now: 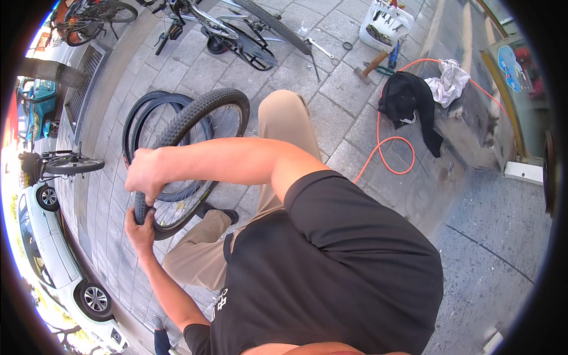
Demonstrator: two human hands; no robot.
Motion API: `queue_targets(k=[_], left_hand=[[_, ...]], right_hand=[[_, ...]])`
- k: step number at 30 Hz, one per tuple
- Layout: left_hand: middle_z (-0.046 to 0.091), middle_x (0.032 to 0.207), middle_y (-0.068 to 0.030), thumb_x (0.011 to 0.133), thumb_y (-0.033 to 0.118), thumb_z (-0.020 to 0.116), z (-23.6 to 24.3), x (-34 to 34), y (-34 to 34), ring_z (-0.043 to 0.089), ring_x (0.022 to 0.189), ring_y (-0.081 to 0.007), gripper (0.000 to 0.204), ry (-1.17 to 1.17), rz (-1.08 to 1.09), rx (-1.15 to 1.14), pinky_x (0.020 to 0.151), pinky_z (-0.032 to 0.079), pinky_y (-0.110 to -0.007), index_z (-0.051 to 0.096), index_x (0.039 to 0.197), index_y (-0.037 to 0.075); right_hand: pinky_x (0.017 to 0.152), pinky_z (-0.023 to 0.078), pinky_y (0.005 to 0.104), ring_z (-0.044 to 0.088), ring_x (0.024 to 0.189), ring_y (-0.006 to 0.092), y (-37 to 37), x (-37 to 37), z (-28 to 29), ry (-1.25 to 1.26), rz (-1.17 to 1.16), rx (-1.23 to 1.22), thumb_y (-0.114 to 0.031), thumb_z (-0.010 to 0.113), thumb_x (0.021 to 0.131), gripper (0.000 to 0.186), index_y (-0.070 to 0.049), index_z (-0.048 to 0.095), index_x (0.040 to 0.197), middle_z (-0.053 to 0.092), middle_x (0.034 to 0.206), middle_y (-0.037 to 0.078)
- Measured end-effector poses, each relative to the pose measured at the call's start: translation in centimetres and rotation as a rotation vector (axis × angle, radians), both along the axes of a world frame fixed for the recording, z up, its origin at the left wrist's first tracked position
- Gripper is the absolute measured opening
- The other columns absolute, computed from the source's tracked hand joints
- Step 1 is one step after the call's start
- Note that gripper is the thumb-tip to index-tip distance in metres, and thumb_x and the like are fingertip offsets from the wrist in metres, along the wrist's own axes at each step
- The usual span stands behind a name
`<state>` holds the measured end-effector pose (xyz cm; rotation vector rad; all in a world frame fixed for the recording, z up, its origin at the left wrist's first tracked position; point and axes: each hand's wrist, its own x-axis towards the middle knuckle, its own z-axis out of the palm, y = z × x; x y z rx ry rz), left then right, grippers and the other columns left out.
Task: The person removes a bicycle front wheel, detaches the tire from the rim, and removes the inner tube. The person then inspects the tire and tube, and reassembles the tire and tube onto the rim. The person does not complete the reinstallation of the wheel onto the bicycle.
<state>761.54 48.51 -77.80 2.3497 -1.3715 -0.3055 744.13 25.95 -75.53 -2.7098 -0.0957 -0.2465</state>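
Note:
A bicycle wheel with a black knobby tire point(188, 120) stands tilted in front of my bent legs, its spokes showing inside the rim. My right hand point(145, 171) reaches across with its fingers closed on the left part of the tire. Just below it, my left hand point(141, 229) pinches the same tire, with the thumb on the inner side near the rim. The two hands nearly meet. Behind the wheel, black loops that look like loose tires point(131, 128) lie on the paving, partly hidden by the wheel and my right forearm.
A bicycle point(228, 36) lies ahead on the paving. Right of it are a wrench point(321, 48), a hammer point(371, 66) and a white tool bin point(371, 39). An orange hose point(395, 138) curls beside a black garment point(408, 97) and white cloth point(451, 83). Parked cars line the left.

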Motion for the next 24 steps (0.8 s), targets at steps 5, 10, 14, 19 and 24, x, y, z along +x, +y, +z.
queue_targets(k=[5,10,14,19,24], left_hand=[[0.077,0.099,-0.0192,0.087,0.015,0.085,-3.1,1.6,7.2,0.074,0.094,-0.03,0.033,-0.191,0.088,-0.207,0.087,0.056,-0.042,0.075,0.114,-0.001],[0.073,0.098,-0.0161,0.084,0.043,0.088,1.4,-0.8,1.9,0.072,0.095,-0.0337,0.044,0.105,-0.027,-0.209,0.082,0.056,-0.046,0.074,0.107,0.008],[0.075,0.099,-0.0103,0.071,0.074,0.083,-0.8,-2.5,1.1,0.073,0.102,-0.0338,0.071,-0.178,0.089,-0.318,0.083,0.058,-0.047,0.074,0.104,0.011],[0.077,0.092,-0.0042,0.066,0.075,0.083,-1.6,-4.3,2.6,0.074,0.098,-0.0307,0.062,-0.147,0.312,-0.419,0.078,0.057,-0.047,0.076,0.083,0.015],[0.071,0.085,0.0026,0.063,0.076,0.083,-6.0,-1.5,3.8,0.071,0.087,-0.0237,0.062,-0.377,0.493,-0.824,0.077,0.051,-0.042,0.075,0.086,0.019]], right_hand=[[0.077,0.058,0.0499,0.074,0.095,0.0363,-3.9,-3.4,-2.8,-0.127,-0.036,0.259,-0.062,0.076,0.086,0.055,-0.011,0.074,0.108,0.076,0.1,0.013],[0.094,0.057,0.0395,0.075,0.107,0.0305,-5.5,-6.9,-4.1,-0.183,-0.355,0.29,-0.028,0.084,0.092,0.046,-0.001,0.073,0.128,0.077,0.117,0.018],[0.095,0.054,0.0381,0.073,0.104,0.0299,-7.9,-5.1,-6.9,-0.162,-0.341,0.154,-0.03,0.083,0.095,0.051,0.006,0.069,0.127,0.077,0.112,0.021],[0.096,0.052,0.0358,0.068,0.103,0.0237,-7.0,-3.8,-4.7,-0.06,-0.358,0.074,-0.036,0.082,0.097,0.052,0.005,0.07,0.128,0.076,0.113,0.017],[0.087,0.055,0.0388,0.071,0.093,0.0284,-0.5,-1.3,0.9,-0.227,-0.328,-0.182,-0.034,0.084,0.096,0.048,0.004,0.073,0.123,0.077,0.107,0.019]])
